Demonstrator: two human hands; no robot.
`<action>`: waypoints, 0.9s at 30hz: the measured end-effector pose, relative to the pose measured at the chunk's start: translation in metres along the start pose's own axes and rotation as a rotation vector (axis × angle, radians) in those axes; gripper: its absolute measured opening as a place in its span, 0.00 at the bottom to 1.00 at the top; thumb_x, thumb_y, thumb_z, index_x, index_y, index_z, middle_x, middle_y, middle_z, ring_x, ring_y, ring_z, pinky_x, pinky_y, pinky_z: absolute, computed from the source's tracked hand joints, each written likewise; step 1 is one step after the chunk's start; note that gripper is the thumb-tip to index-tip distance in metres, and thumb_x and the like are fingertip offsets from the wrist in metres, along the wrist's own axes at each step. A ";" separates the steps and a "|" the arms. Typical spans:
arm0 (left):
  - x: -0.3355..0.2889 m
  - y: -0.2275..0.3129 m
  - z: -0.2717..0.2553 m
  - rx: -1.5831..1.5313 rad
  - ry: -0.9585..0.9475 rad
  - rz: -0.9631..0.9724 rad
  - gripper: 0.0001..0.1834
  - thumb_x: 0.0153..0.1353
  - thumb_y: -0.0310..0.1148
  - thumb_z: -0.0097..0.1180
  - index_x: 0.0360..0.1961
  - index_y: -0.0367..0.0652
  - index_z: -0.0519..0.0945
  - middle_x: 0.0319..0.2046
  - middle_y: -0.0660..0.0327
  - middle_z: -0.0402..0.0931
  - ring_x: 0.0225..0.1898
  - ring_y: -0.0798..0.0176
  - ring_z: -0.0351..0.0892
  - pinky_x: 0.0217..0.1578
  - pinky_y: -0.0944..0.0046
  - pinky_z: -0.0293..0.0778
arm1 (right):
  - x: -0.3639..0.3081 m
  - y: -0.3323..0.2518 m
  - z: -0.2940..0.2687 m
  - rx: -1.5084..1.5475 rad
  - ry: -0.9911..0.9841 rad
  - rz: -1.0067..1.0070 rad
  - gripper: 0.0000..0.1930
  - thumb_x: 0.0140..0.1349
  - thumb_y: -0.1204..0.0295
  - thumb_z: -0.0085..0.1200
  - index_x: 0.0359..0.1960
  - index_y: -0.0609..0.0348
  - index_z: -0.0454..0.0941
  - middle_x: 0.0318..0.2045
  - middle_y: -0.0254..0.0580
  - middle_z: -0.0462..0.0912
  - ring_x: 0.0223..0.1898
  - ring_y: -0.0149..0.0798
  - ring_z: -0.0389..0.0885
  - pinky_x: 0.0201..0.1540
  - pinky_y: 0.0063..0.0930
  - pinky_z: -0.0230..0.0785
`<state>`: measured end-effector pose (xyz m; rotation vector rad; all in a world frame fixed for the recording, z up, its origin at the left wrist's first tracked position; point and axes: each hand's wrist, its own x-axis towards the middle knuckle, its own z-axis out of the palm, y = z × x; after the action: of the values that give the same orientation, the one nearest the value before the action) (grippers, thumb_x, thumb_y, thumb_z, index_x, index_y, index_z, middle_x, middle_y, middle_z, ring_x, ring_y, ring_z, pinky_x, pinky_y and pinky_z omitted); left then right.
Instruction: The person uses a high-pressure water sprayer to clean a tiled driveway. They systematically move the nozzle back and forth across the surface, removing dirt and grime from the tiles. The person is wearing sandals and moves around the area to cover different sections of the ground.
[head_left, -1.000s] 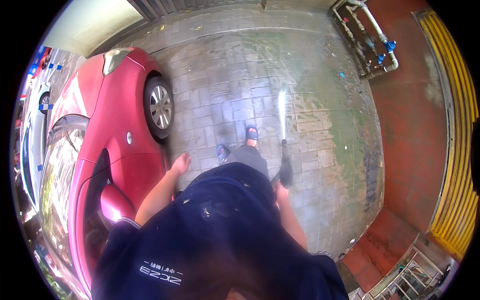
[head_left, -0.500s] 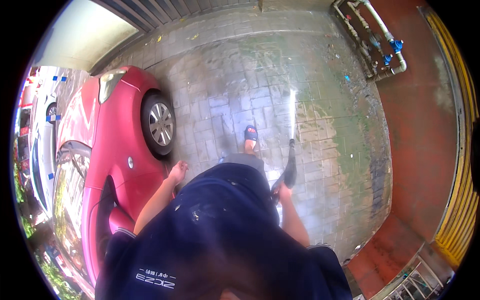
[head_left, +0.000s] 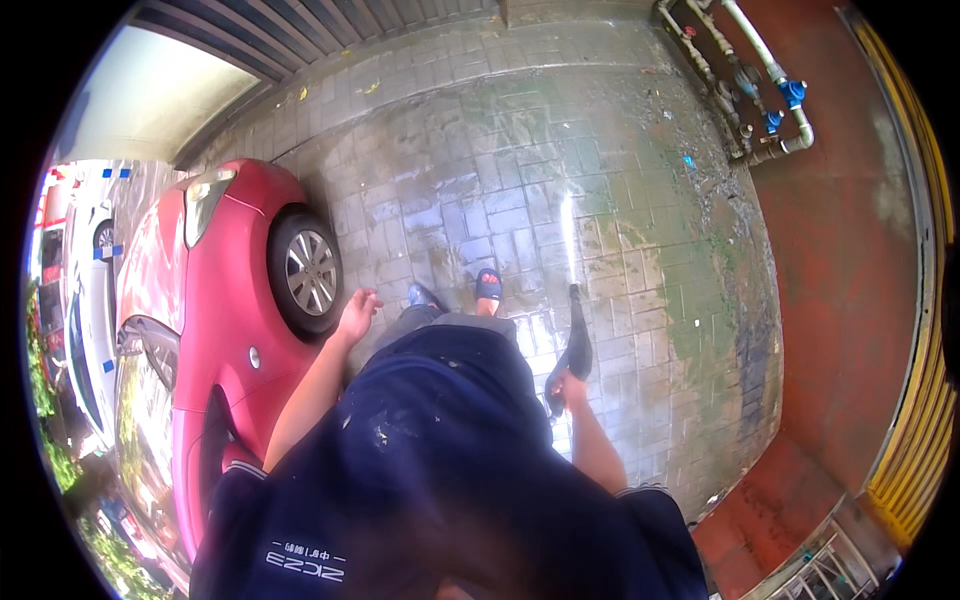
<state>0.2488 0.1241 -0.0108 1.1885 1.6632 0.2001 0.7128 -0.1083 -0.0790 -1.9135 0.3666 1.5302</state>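
My right hand (head_left: 571, 388) is wrapped round the grip of a black spray gun (head_left: 576, 345), held low on my right side. A bright white jet of water (head_left: 568, 235) leaves its nozzle and points forward over the wet paving. On the other side my left hand (head_left: 358, 313) hangs in the air beside the car, holding nothing, its fingers loosely bent and apart. The red car (head_left: 225, 290) stands close along my left, its front wheel (head_left: 308, 270) near that hand. Any hose behind the gun is hidden by my body.
Wet brick paving (head_left: 460, 160) lies ahead, greenish toward the right. Pipes with blue valves (head_left: 793, 94) run along the red wall (head_left: 840, 300). Slatted metal panels (head_left: 240, 35) and a pale wall (head_left: 165, 95) close off the far left. My sandalled foot (head_left: 488, 285) is on the paving.
My second foot has come into view beside the first. The left hand has risen slightly forward. The gun and its jet have shifted a little left, still spraying.
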 end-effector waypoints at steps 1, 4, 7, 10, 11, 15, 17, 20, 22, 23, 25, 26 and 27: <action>0.001 0.000 -0.002 0.019 -0.004 -0.005 0.20 0.68 0.41 0.40 0.51 0.36 0.68 0.40 0.52 0.79 0.37 0.59 0.78 0.43 0.61 0.72 | 0.003 -0.004 -0.001 -0.014 -0.023 0.004 0.06 0.51 0.77 0.52 0.21 0.62 0.67 0.10 0.39 0.67 0.09 0.36 0.66 0.12 0.33 0.63; 0.002 -0.011 -0.009 0.091 -0.026 -0.032 0.19 0.68 0.41 0.40 0.50 0.37 0.68 0.39 0.53 0.79 0.36 0.59 0.78 0.42 0.61 0.72 | 0.015 -0.009 -0.005 -0.027 -0.101 -0.025 0.06 0.51 0.77 0.51 0.21 0.62 0.68 0.10 0.39 0.67 0.09 0.35 0.66 0.12 0.32 0.63; 0.004 -0.024 -0.018 0.139 -0.035 -0.062 0.19 0.67 0.40 0.41 0.50 0.36 0.68 0.38 0.53 0.80 0.35 0.59 0.78 0.41 0.61 0.72 | 0.018 -0.011 0.003 -0.011 -0.004 -0.053 0.05 0.51 0.77 0.51 0.21 0.62 0.68 0.11 0.39 0.68 0.09 0.35 0.67 0.12 0.31 0.63; 0.006 -0.047 -0.034 0.102 -0.025 -0.064 0.19 0.67 0.40 0.42 0.50 0.37 0.69 0.36 0.54 0.79 0.35 0.61 0.77 0.38 0.62 0.72 | 0.008 -0.018 0.020 -0.038 -0.046 0.014 0.04 0.54 0.74 0.50 0.26 0.60 0.69 0.14 0.37 0.68 0.13 0.34 0.68 0.15 0.31 0.62; 0.006 -0.047 -0.037 0.076 -0.028 -0.078 0.19 0.67 0.40 0.42 0.50 0.37 0.69 0.36 0.55 0.79 0.34 0.62 0.76 0.38 0.63 0.72 | 0.005 -0.022 0.025 -0.076 -0.067 -0.008 0.04 0.54 0.74 0.50 0.27 0.61 0.69 0.14 0.37 0.68 0.13 0.34 0.68 0.16 0.30 0.62; 0.010 -0.045 -0.045 0.083 -0.051 -0.100 0.19 0.68 0.41 0.42 0.50 0.36 0.69 0.35 0.56 0.79 0.32 0.63 0.75 0.35 0.65 0.72 | -0.005 -0.028 0.042 -0.188 -0.073 -0.085 0.05 0.54 0.73 0.51 0.26 0.61 0.70 0.14 0.38 0.69 0.14 0.34 0.69 0.17 0.30 0.61; 0.016 -0.042 -0.048 0.070 -0.060 -0.094 0.19 0.68 0.40 0.42 0.50 0.35 0.68 0.36 0.55 0.79 0.35 0.63 0.76 0.38 0.64 0.72 | -0.008 -0.033 0.053 -0.237 -0.017 -0.117 0.05 0.54 0.74 0.51 0.25 0.62 0.70 0.14 0.38 0.70 0.14 0.33 0.69 0.16 0.30 0.61; 0.022 -0.031 -0.048 0.061 -0.063 -0.049 0.18 0.69 0.39 0.41 0.49 0.35 0.68 0.35 0.56 0.78 0.36 0.65 0.75 0.40 0.66 0.71 | -0.010 -0.034 0.066 -0.212 -0.023 -0.138 0.05 0.54 0.74 0.50 0.25 0.63 0.70 0.14 0.38 0.71 0.14 0.33 0.70 0.16 0.29 0.61; 0.025 -0.021 -0.047 0.066 -0.065 -0.030 0.17 0.69 0.39 0.41 0.49 0.35 0.69 0.35 0.57 0.78 0.37 0.66 0.75 0.41 0.66 0.71 | -0.012 -0.037 0.072 -0.225 -0.037 -0.149 0.06 0.54 0.73 0.52 0.26 0.63 0.71 0.14 0.38 0.72 0.15 0.33 0.71 0.16 0.29 0.62; 0.027 -0.018 -0.049 0.069 -0.067 -0.029 0.17 0.69 0.39 0.41 0.49 0.35 0.69 0.35 0.57 0.78 0.37 0.66 0.75 0.41 0.66 0.71 | -0.015 -0.040 0.076 -0.243 -0.024 -0.157 0.06 0.53 0.73 0.53 0.26 0.63 0.72 0.15 0.39 0.72 0.15 0.33 0.71 0.17 0.29 0.63; 0.031 -0.020 -0.051 0.077 -0.068 -0.037 0.17 0.69 0.38 0.41 0.49 0.35 0.69 0.35 0.57 0.78 0.37 0.66 0.75 0.41 0.66 0.71 | -0.029 -0.050 0.091 -0.278 0.055 -0.163 0.08 0.53 0.72 0.55 0.27 0.65 0.74 0.16 0.39 0.73 0.15 0.33 0.72 0.17 0.29 0.64; 0.033 -0.021 -0.050 0.085 -0.070 -0.033 0.17 0.69 0.38 0.41 0.49 0.35 0.69 0.35 0.57 0.78 0.37 0.65 0.75 0.41 0.66 0.71 | -0.029 -0.050 0.094 -0.268 0.078 -0.171 0.08 0.53 0.71 0.56 0.27 0.65 0.74 0.16 0.39 0.74 0.15 0.33 0.72 0.17 0.29 0.64; 0.035 -0.022 -0.050 0.093 -0.071 -0.029 0.17 0.69 0.38 0.41 0.49 0.35 0.69 0.35 0.57 0.78 0.36 0.65 0.75 0.41 0.66 0.71 | -0.028 -0.050 0.097 -0.257 0.100 -0.178 0.09 0.53 0.71 0.57 0.27 0.65 0.74 0.16 0.39 0.74 0.15 0.33 0.72 0.17 0.29 0.64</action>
<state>0.1960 0.1604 -0.0245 1.2260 1.6414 0.0627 0.6605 -0.0137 -0.0468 -2.1623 0.0396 1.4224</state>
